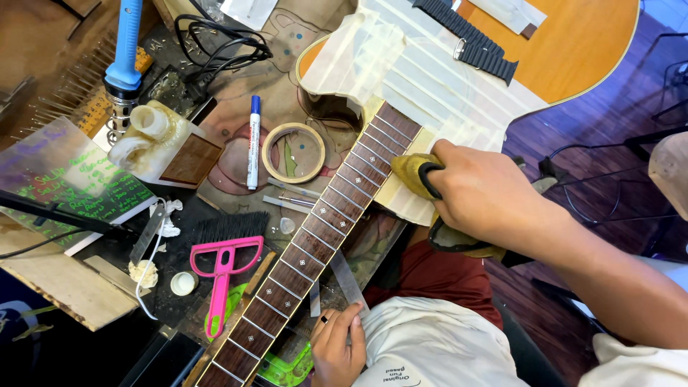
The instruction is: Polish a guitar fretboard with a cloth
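Could slip: right hand (487, 197) pressing a yellow cloth (414, 174) against the upper end of a guitar neck (315, 240), fingers curled tight around the cloth with a black strap or handle showing between them; too hard a push might carry the cloth off the edge onto the masked body, lifting the pale tape strips (423, 79). Could also rock: neck steadied only lightly by the left hand (337, 351), fingers pressed together and resting at the lower right edge of the neck, beside a thin metal ruler (347, 279). Cluttered surface (236, 107) alongside, with a roll of tape (293, 152), a blue-capped marker (253, 142) and a pink-handled brush (226, 261) lying near enough to be knocked. Dark reddish-brown fretboard running diagonally from lower left to upper centre, crossed by silver frets and small pale diamond inlays, joined to an orange guitar body (573, 43) mostly covered in tape.
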